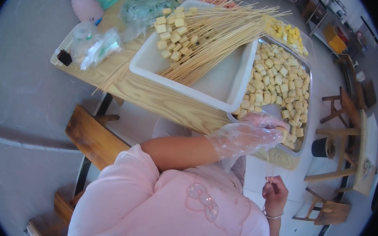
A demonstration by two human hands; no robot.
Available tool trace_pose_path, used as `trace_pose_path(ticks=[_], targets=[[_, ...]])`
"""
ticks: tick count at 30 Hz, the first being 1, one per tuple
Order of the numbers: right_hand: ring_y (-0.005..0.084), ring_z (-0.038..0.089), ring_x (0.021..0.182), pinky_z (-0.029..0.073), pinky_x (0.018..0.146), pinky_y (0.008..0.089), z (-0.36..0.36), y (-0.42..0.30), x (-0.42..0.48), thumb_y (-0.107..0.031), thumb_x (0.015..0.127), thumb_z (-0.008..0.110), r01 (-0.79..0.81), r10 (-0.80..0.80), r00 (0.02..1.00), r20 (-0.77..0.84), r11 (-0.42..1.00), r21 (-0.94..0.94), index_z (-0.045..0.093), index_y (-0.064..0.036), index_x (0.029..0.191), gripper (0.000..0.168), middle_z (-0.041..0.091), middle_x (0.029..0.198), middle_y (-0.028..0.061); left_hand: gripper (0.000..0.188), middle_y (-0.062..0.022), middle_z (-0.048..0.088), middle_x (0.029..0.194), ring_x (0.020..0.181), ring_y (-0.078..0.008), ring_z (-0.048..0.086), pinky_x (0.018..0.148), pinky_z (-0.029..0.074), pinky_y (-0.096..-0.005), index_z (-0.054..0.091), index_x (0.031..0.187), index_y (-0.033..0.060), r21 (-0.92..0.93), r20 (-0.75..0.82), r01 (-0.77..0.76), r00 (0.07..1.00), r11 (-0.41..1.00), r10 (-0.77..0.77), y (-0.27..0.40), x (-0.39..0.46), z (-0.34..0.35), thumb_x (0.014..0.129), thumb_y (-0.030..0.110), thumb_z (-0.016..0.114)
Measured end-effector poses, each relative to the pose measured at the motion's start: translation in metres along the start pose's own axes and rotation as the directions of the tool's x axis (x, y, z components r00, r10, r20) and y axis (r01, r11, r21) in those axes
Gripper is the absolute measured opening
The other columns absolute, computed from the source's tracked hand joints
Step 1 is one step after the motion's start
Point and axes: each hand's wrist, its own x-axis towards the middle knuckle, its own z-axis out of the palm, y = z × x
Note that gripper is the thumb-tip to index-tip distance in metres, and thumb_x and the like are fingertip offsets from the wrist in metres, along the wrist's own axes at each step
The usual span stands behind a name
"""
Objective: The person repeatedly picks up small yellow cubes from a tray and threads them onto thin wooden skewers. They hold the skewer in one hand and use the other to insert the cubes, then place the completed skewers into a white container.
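My left hand [259,130], in a clear plastic glove, pinches a pale food cube [281,130] that looks like tofu, over the near corner of a metal tray [309,105] full of such cubes. Below it my bare right hand [275,193], with a bracelet at the wrist, holds thin bamboo skewers [267,165] pointing up to the gloved hand. Whether their tips are in the cube cannot be told. Left of the metal tray, a white plastic tub [184,92] bears a heap of bamboo skewers [212,55], several of them with cubes [174,36] on their far-left ends.
On the wooden table [156,98] are plastic bags [95,42], a bag of greens [148,6], a basket [67,46], a pink jug [85,4] and a container of yellow pieces [287,33]. Loose skewers [116,73] overhang its front edge. Wooden stools [333,210] stand at right, a bench [95,136] at left.
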Motion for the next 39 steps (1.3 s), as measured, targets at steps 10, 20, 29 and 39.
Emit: trace_pose_path(ticks=[10,20,29,39], targets=[[0.0054,0.042,0.047,0.029,0.037,0.0165,0.007,-0.007,0.005,0.007,0.074,0.05,0.054,-0.008,0.976,-0.219,0.976,0.209,0.053,0.001,0.079,0.008,0.043,0.065,0.0006,0.031,-0.0036,0.05,0.078,0.065,-0.0092,0.042,0.061,0.036,-0.02,0.052,0.097,-0.0051,-0.019,-0.13,-0.018,0.991,1.0,0.015,-0.002,0.004,0.004,0.079,0.02,0.057],[0.0062,0.044,0.049,0.031,0.04,0.0169,0.003,-0.007,0.003,0.006,0.073,0.053,0.076,-0.025,0.966,-0.256,0.979,0.191,0.055,0.001,0.078,0.007,0.046,0.067,0.0016,0.02,-0.0052,0.052,0.079,0.069,-0.0119,0.046,0.065,0.039,-0.0226,0.054,0.09,-0.0027,0.041,-0.227,-0.076,0.97,0.996,0.083,-0.019,0.016,0.005,0.08,0.015,0.053],[0.0068,0.048,0.053,0.035,0.046,0.0178,0.006,-0.012,0.006,0.008,0.072,0.056,0.038,0.024,0.977,-0.213,0.959,0.282,0.058,0.003,0.078,0.008,0.05,0.069,0.0026,0.017,-0.0078,0.054,0.087,0.076,-0.0166,0.051,0.064,0.043,-0.0243,0.051,0.093,0.001,-0.007,-0.312,-0.071,0.948,0.997,0.066,-0.036,0.02,-0.01,0.082,0.014,0.052],[0.007,0.048,0.054,0.037,0.047,0.0184,0.005,-0.012,0.009,0.009,0.072,0.055,0.043,0.022,0.975,-0.222,0.959,0.282,0.058,0.003,0.079,0.01,0.05,0.071,0.0032,0.018,-0.01,0.054,0.09,0.078,-0.0187,0.053,0.065,0.045,-0.0269,0.051,0.094,-0.0008,-0.024,-0.304,-0.059,0.951,0.998,0.049,-0.039,0.024,-0.001,0.081,0.012,0.054]])
